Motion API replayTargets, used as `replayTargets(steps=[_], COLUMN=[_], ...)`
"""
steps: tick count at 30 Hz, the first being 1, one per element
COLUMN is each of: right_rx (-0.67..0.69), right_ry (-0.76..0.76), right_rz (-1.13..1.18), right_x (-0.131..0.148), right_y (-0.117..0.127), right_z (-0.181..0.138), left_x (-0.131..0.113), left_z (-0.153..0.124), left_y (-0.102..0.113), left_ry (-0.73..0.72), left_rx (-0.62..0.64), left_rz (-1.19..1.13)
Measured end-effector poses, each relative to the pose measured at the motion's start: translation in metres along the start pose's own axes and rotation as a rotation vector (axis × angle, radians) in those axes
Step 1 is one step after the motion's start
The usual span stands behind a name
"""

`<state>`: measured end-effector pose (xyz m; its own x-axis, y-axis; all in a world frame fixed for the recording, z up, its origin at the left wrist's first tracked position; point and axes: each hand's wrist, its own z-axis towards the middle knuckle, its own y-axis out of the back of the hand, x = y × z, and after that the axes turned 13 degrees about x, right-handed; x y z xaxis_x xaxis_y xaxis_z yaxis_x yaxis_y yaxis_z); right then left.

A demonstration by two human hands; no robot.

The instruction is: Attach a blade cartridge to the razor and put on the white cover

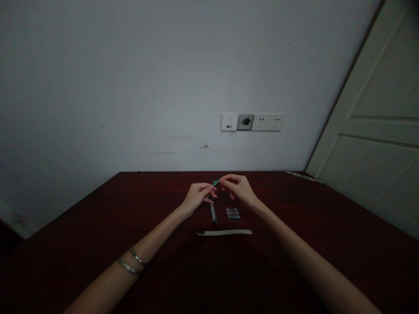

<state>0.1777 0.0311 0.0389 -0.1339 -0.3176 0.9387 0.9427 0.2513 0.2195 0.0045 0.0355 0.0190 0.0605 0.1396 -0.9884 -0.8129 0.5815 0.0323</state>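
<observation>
Both my hands meet above the far middle of the dark red table (pixel 98 244). My left hand (pixel 197 196) and my right hand (pixel 238 186) each pinch an end of a small green object (pixel 215 182) held between them. Just below on the table lie a short dark pen-like stick (pixel 214 214), a small clear rectangular case (pixel 233 213) and a long white strip (pixel 224 233). Two metal bracelets (pixel 132 261) sit on my left wrist.
A grey wall stands behind the table with a row of white sockets (pixel 252 122). A white door (pixel 379 131) is at the right. A thin pale strip (pixel 303 176) lies at the table's far right corner.
</observation>
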Motion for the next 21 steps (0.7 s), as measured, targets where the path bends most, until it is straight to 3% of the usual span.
replayTargets(steps=[4, 10, 15, 21], right_rx=[0.008, 0.297, 0.430, 0.462], right_ry=[0.012, -0.030, 0.065, 0.025], right_rz=[-0.116, -0.320, -0.403, -0.444], right_x=[0.009, 0.011, 0.004, 0.002], right_y=[0.017, 0.021, 0.016, 0.019], right_z=[-0.003, -0.008, -0.006, -0.005], left_x=[-0.009, -0.017, -0.016, -0.012], left_z=[0.000, -0.007, -0.009, -0.009], left_y=[0.011, 0.010, 0.005, 0.002], left_ry=[0.056, 0.037, 0.075, 0.044], left_rx=[0.081, 0.208, 0.216, 0.211], left_rz=[0.352, 0.877, 0.965, 0.997])
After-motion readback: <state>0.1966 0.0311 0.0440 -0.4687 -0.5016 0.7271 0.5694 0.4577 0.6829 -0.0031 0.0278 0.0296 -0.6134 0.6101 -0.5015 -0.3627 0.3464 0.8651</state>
